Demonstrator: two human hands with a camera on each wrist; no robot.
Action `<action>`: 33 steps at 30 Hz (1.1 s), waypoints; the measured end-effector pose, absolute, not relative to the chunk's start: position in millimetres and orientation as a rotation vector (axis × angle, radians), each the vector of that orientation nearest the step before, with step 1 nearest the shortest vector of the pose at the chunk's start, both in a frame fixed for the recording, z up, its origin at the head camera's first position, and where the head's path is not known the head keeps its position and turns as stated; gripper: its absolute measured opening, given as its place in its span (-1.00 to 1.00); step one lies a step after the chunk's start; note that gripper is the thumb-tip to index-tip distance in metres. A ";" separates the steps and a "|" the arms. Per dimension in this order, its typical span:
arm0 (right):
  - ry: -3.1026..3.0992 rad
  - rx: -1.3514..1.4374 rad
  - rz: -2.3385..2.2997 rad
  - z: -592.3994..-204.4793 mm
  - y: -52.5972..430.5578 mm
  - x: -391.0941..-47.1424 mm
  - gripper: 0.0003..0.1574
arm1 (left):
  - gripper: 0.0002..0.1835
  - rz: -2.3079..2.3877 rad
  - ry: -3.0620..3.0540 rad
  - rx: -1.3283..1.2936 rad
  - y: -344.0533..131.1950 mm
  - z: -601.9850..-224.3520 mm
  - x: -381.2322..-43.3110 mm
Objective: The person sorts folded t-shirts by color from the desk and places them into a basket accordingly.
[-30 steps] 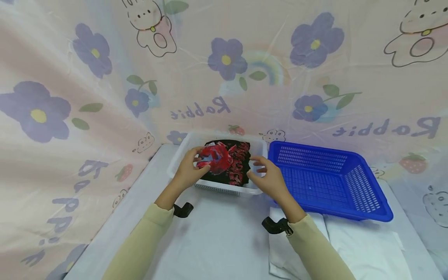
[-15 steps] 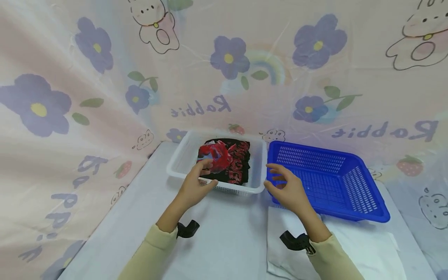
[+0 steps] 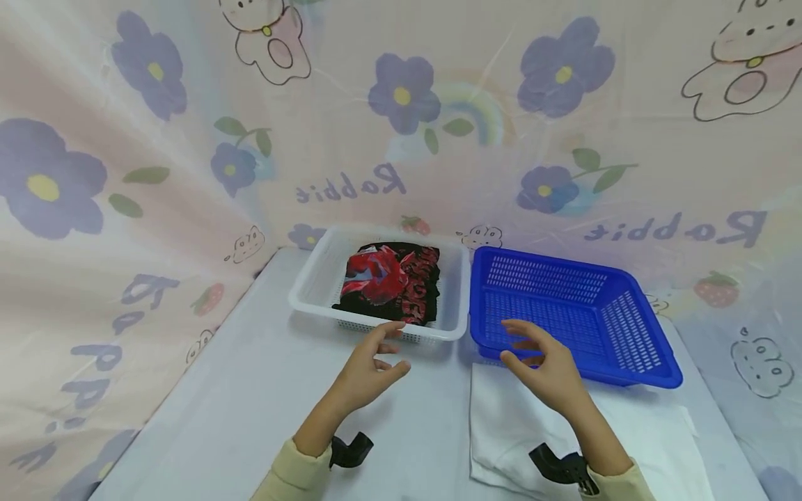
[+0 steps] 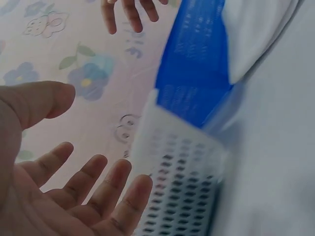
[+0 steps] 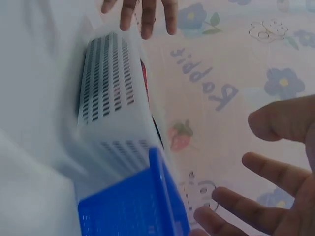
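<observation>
A folded black garment (image 3: 391, 282) with red printing lies in the white plastic basket (image 3: 310, 292) at the back of the table. My left hand (image 3: 370, 372) is in front of that basket, its fingers loosely bent and holding nothing. To the right, my right hand (image 3: 548, 369) hovers over the near edge of the blue basket (image 3: 664, 348), also holding nothing, thumb and fingers apart. In the left wrist view the left hand (image 4: 74, 196) shows spread fingers beside the white basket's perforated wall (image 4: 182, 172). The right wrist view shows the right hand (image 5: 270, 196) with its fingers apart.
Folded white cloth (image 3: 514, 438) lies on the table in front of the blue basket. A patterned curtain (image 3: 351, 139) hangs behind and to the left. Both baskets stand side by side along it on the white-covered table (image 3: 238, 410).
Both hands have drawn back from the white basket toward the person, and the right hand has also moved rightward. The garment stays in the basket, with more of it now uncovered.
</observation>
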State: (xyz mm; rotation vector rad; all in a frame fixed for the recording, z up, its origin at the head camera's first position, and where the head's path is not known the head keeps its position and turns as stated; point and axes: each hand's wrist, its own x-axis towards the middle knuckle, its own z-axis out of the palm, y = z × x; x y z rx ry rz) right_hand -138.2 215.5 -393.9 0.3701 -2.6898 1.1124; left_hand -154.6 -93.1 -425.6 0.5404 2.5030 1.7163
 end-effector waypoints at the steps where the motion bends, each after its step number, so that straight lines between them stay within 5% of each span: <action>1: -2.694 0.364 1.107 -394.2 220.2 -135.3 -0.42 | -0.35 1.714 2.485 0.542 -89.6 -428.7 -154.0; 33: -3.153 -0.042 0.910 -457.6 298.5 -83.9 -0.17 | -0.34 1.561 2.300 0.417 13.8 -506.1 -134.7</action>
